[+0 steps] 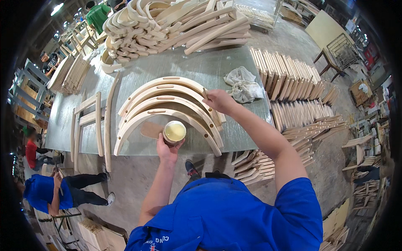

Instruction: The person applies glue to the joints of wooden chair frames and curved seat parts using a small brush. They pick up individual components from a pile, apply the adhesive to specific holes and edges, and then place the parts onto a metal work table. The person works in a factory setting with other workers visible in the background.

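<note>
My left hand [168,151] is wrapped round a small open tub [174,131] of pale yellow, glue-like liquid, held upright by the table's near edge. Several curved wooden rails [184,113] with slots and round holes lie nested in front of me. Beneath the nearest arch is a flat brown piece [150,130], partly hidden by the tub. At the right end of the farthest rail, my right hand [220,101] pinches a thin small stick [204,93], its tip close to the rail. Whether tip and wood touch, I cannot tell.
The table [247,129] has a glossy, film-like top. A crumpled white cloth [243,85] lies right, wooden frame parts [99,121] left. Curved pieces are heaped [138,29] at the back. Stacked wooden parts [289,71] stand right. A person in blue [48,192] is at left.
</note>
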The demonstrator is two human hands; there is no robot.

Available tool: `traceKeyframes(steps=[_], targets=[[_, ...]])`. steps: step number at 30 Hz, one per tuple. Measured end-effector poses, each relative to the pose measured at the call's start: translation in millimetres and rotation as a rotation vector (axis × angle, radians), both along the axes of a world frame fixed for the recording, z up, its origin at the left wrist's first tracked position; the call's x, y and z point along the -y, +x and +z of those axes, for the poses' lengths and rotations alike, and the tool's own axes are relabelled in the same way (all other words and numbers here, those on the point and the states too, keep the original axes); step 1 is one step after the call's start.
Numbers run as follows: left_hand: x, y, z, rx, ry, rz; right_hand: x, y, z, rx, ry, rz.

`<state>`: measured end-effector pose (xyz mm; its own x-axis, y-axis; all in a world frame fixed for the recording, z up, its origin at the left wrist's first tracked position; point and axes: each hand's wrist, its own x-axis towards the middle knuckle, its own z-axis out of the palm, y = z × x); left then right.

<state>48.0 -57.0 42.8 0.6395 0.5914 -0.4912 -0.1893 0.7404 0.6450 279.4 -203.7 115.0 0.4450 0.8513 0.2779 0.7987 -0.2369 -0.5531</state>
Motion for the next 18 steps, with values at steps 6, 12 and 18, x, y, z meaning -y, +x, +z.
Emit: traceKeyframes(steps=[6,12,18], targets=[[8,15,9,0.048,0.014,-0.043,15,10,9,-0.015,-0.074,0.037],[13,26,21,0.083,0.086,-0.027,15,-35,62,-0.382,0.269,0.048],[26,44,40,0.160,0.090,-0.128,9,-42,42,-0.484,0.309,-0.110]])
